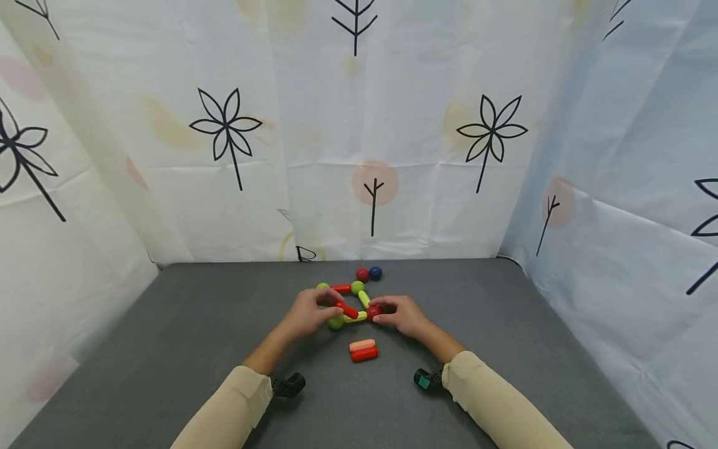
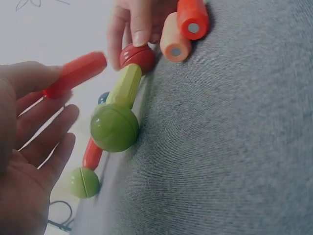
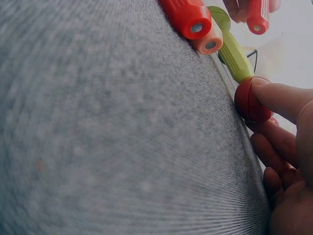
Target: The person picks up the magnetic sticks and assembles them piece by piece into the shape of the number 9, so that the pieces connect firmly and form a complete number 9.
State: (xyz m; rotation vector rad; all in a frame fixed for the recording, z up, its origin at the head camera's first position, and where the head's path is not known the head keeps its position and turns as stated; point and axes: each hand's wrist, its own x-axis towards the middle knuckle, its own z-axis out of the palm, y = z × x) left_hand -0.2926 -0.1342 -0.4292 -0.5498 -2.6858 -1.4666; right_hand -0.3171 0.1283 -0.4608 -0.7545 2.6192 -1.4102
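Observation:
My left hand [image 1: 310, 312] pinches a red rod [image 2: 80, 73] between thumb and fingers, raised above the table. With thumb and fingertips, my right hand [image 1: 405, 317] grips a red ball [image 3: 253, 99] at the near right corner of a joined chain of rods and balls. From that ball one yellow-green rod [image 1: 355, 317] runs left to a green ball [image 2: 114, 127]. Another yellow-green rod [image 1: 364, 299] leads back to a second green ball [image 1: 358, 287], where a flat red rod [image 1: 340, 289] continues left to a third green ball [image 2: 84, 182].
Nearer the person, a pink rod [image 1: 362, 345] and a red rod [image 1: 364, 354] lie side by side, with grey metal discs in their ends. Behind the chain sit a red ball [image 1: 362, 274] and a dark blue ball [image 1: 376, 272]. Patterned white cloth [image 1: 426, 212] surrounds the grey table [image 1: 224, 324].

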